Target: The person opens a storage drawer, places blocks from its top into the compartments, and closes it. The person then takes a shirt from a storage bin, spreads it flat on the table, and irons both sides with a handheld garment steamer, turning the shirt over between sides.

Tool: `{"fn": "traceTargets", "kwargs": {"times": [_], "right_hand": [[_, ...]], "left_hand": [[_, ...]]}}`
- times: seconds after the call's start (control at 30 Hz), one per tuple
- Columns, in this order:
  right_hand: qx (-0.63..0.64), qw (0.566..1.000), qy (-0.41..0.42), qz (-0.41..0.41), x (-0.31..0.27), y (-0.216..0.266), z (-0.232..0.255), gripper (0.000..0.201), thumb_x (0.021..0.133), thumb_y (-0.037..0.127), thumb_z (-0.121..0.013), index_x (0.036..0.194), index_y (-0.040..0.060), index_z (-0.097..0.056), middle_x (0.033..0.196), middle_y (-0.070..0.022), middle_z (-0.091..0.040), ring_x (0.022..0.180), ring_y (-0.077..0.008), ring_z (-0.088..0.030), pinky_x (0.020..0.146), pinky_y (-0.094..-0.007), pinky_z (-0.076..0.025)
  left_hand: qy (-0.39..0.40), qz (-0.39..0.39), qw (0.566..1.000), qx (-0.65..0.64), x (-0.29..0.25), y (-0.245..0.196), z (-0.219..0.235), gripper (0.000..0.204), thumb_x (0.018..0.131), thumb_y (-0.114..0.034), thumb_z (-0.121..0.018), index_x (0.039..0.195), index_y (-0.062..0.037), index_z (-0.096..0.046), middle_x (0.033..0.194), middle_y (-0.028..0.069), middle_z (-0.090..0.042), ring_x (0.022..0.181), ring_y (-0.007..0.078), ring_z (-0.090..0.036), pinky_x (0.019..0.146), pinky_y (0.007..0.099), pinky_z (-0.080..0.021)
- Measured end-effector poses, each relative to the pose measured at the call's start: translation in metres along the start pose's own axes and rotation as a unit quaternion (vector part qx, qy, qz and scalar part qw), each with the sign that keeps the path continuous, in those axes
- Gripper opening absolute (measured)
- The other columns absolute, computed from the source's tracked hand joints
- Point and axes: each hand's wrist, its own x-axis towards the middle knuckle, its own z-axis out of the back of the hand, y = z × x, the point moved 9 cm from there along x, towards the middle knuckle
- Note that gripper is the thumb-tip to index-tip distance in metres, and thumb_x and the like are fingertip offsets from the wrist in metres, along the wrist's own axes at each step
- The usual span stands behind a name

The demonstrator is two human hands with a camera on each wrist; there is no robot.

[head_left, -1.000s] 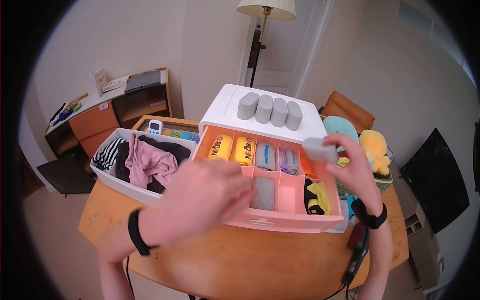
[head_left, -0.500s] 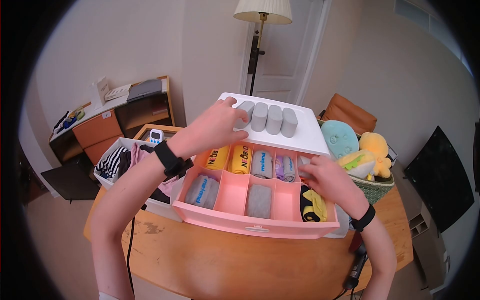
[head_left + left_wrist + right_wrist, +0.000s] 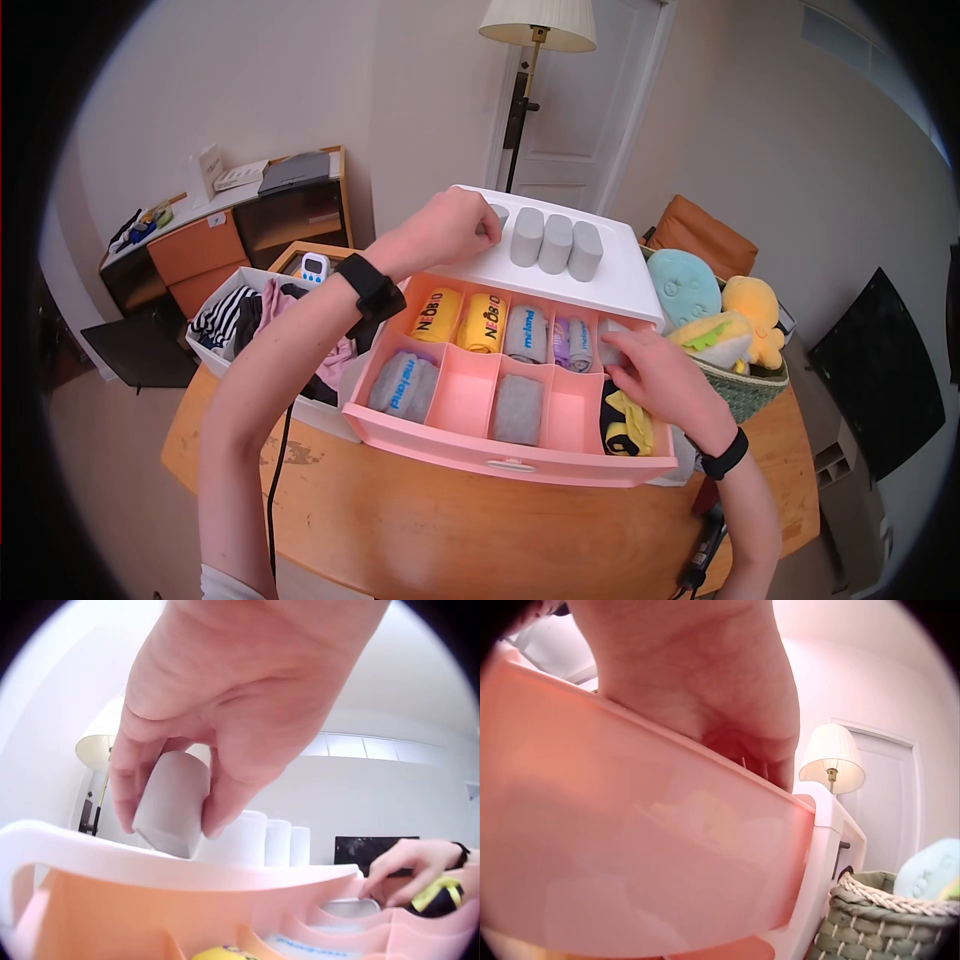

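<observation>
On the white top of the drawer unit, my left hand pinches the leftmost grey oval-ended block between thumb and fingers, and the block leans in the left wrist view. Three like blocks stand upright beside it. My right hand reaches into the back right compartment of the pulled-out pink drawer, its bent fingers on another grey block lying low there. Its fingertips are partly hidden behind the drawer wall in the right wrist view. Rolled yellow socks and grey socks fill other compartments.
A white bin of folded clothes stands left of the drawer unit. To the right is a green woven basket of plush toys. Black and yellow socks lie in the front right compartment. The wooden table spreads in front.
My right hand has brought its grey block from above the drawer down into the back right compartment. My left hand has risen from the front compartments to the white top and taken hold of a block.
</observation>
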Motion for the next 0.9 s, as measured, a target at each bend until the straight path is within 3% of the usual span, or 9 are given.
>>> {"fn": "traceTargets", "kwargs": {"times": [0.07,0.13,0.27,0.33,0.43,0.47,0.57,0.7,0.9], "right_hand": [[0.008,1.0,0.003,-0.007,0.001,0.0,0.002,0.037,0.085,0.01,-0.069,0.12,0.003,-0.059,0.093,-0.017,-0.064,0.089,-0.0335,-0.063,0.078,-0.0415,-0.052],[0.014,1.0,0.006,-0.015,0.003,-0.001,0.004,0.036,0.086,0.012,-0.068,0.12,0.0035,-0.059,0.094,-0.0171,-0.065,0.09,-0.0336,-0.063,0.078,-0.0425,-0.052],[0.01,0.996,-0.083,-0.033,0.01,-0.005,0.026,0.032,0.086,0.012,-0.068,0.116,0.0035,-0.061,0.091,-0.0151,-0.065,0.083,-0.032,-0.065,0.073,-0.0397,-0.053],[0.002,0.991,-0.129,-0.028,0.02,-0.005,0.042,0.031,0.087,0.012,-0.068,0.116,0.0029,-0.06,0.093,-0.014,-0.063,0.085,-0.0312,-0.065,0.072,-0.0364,-0.054],[0.011,0.986,-0.165,-0.021,0.036,0.009,0.059,0.034,0.087,0.012,-0.067,0.118,0.0021,-0.058,0.1,-0.0149,-0.062,0.092,-0.0313,-0.064,0.076,-0.0358,-0.055],[0.011,0.989,-0.14,-0.036,0.043,0.009,0.059,0.038,0.087,0.013,-0.067,0.122,0.0013,-0.055,0.111,-0.0161,-0.059,0.1,-0.0326,-0.063,0.08,-0.0378,-0.055],[-0.036,0.988,-0.147,0.013,0.059,0.018,0.054,0.042,0.088,0.016,-0.067,0.125,0.0018,-0.053,0.12,-0.0173,-0.055,0.103,-0.0341,-0.063,0.083,-0.0413,-0.054],[-0.054,0.993,-0.107,0.005,0.074,0.023,0.042,0.048,0.088,0.019,-0.068,0.13,0.0019,-0.051,0.131,-0.0209,-0.05,0.108,-0.0375,-0.062,0.088,-0.0436,-0.053],[-0.068,0.996,-0.049,-0.026,0.096,0.003,0.022,0.053,0.089,0.024,-0.067,0.136,0.0071,-0.051,0.14,-0.0277,-0.044,0.114,-0.0427,-0.06,0.094,-0.043,-0.052]], "left_hand": [[0.023,0.002,1.0,0.001,-0.013,-0.004,0.007,0.024,0.085,-0.011,-0.064,0.107,-0.0026,-0.071,0.105,0.0228,-0.066,0.091,0.0344,-0.067,0.084,0.0378,-0.054],[-0.049,-0.081,0.992,0.09,-0.039,-0.028,0.022,0.021,0.085,-0.009,-0.065,0.105,-0.0018,-0.064,0.101,0.0202,-0.066,0.089,0.0353,-0.066,0.082,0.0395,-0.054],[0.006,-0.025,1.0,0.011,-0.086,-0.045,0.032,0.025,0.081,-0.005,-0.066,0.104,-0.0041,-0.056,0.098,0.0175,-0.063,0.091,0.0357,-0.064,0.081,0.0407,-0.053],[-0.013,-0.131,0.983,0.13,-0.1,-0.059,0.031,0.032,0.078,-0.006,-0.071,0.105,-0.0055,-0.055,0.096,0.0151,-0.059,0.093,0.0347,-0.061,0.079,0.0402,-0.053],[-0.024,-0.193,0.97,0.144,-0.109,-0.058,0.017,0.035,0.074,-0.009,-0.075,0.104,-0.0052,-0.057,0.096,0.0133,-0.058,0.095,0.0328,-0.06,0.076,0.0397,-0.052],[-0.016,-0.195,0.968,0.156,-0.108,-0.053,0.009,0.037,0.074,-0.013,-0.077,0.104,-0.0046,-0.058,0.097,0.0116,-0.057,0.097,0.0308,-0.06,0.076,0.0389,-0.053],[0.013,-0.206,0.956,0.207,-0.102,-0.042,-0.011,0.034,0.078,-0.006,-0.072,0.111,-0.0022,-0.063,0.103,0.0153,-0.062,0.1,0.0294,-0.063,0.08,0.0365,-0.056],[0.026,-0.216,0.949,0.23,-0.098,-0.039,-0.018,0.026,0.08,-0.005,-0.07,0.105,-0.0016,-0.067,0.101,0.0153,-0.065,0.1,0.0288,-0.065,0.082,0.0355,-0.056],[0.102,-0.167,0.971,0.136,-0.104,-0.035,-0.022,0.018,0.077,-0.005,-0.07,0.095,0.0,-0.07,0.093,0.0149,-0.068,0.093,0.0292,-0.069,0.082,0.0363,-0.056]]}}
